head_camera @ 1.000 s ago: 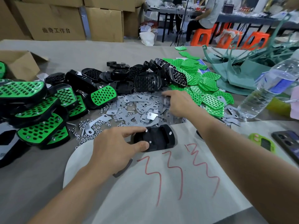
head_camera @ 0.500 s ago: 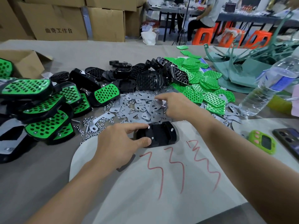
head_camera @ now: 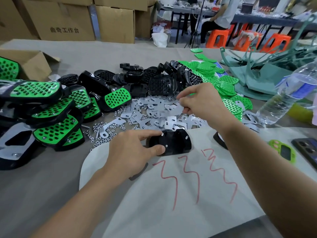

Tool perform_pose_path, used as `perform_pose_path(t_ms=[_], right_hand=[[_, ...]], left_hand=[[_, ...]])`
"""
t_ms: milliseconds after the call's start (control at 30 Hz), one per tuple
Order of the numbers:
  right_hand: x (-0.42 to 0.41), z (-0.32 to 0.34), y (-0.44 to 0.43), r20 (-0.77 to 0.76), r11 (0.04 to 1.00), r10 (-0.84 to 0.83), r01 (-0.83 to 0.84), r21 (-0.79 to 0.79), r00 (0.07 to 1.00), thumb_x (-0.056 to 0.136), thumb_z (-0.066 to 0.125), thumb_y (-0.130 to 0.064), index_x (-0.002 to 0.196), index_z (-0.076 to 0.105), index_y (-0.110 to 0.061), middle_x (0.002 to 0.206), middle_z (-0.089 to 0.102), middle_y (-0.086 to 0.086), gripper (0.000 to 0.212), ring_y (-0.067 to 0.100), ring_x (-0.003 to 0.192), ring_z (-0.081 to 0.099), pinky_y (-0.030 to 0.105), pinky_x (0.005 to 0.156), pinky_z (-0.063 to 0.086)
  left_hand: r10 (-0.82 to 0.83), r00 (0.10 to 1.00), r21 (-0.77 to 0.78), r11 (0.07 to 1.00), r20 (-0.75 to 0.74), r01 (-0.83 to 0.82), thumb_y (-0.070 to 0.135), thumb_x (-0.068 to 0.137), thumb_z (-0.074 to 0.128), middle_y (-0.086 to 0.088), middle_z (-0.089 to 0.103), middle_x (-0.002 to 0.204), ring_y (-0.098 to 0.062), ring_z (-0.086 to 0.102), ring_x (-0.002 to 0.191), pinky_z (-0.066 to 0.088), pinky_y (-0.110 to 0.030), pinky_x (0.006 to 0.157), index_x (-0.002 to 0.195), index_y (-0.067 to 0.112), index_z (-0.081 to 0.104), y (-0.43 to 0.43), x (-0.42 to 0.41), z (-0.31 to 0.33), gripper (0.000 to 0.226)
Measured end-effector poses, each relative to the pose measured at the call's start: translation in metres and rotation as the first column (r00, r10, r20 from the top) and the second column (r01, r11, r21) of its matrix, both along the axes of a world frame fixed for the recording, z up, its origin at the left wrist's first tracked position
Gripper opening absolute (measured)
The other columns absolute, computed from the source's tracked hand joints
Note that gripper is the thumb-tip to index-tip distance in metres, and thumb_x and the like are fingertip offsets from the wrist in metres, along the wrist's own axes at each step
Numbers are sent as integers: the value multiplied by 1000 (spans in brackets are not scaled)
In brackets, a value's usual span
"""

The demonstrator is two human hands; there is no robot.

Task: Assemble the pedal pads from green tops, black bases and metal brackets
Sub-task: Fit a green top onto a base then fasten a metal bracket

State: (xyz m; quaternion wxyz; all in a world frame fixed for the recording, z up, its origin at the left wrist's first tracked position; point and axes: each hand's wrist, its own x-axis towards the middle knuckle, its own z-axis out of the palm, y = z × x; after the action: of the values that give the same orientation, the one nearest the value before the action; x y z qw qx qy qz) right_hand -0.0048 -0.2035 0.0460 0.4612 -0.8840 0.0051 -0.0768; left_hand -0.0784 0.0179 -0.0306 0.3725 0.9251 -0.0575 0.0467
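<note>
Many finished pads [head_camera: 51,133] lay stacked left; left grip [head_camera: 132,152] held a black base [head_camera: 173,143]; right grip [head_camera: 202,103] pinched a metal bracket [head_camera: 177,107], not yet fitted

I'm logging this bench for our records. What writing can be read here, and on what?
"曲奇工作台": printed on the brown cardboard box at the back.
"3 3 3", or squiggles like it, in red: drawn on the white paper sheet.
Blue label on the clear plastic water bottle: too blurred to read.
</note>
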Motion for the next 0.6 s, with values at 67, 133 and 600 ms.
perform_pose_path(t_ms=[67,133,600], right_hand=[[-13,2,-3,-55,996,28,-24,83,998,81,65,0,73,76,-14,54,68,6,20,13,48,62,20,49,50],[-23,0,-7,-102,987,45,-28,160,994,82,64,4,74,75,-9,55,65,6,19,13,47,57,21,47,47],[-52,-1,-14,-195,951,96,-33,306,976,88,47,15,82,65,-1,56,44,9,24,15,46,26,25,46,18]], left_hand=[[-3,1000,1,1000,-4,3,70,61,82,32,73,101,33,45,76,31,-5,68,84,83,54,-1,0,1,38],[-5,1000,9,1000,4,5,70,63,82,29,74,102,26,47,74,31,-5,69,86,81,57,-1,0,1,36],[-7,1000,49,999,26,6,67,69,82,31,72,105,4,47,82,29,-9,67,108,77,51,-1,-3,3,51]])
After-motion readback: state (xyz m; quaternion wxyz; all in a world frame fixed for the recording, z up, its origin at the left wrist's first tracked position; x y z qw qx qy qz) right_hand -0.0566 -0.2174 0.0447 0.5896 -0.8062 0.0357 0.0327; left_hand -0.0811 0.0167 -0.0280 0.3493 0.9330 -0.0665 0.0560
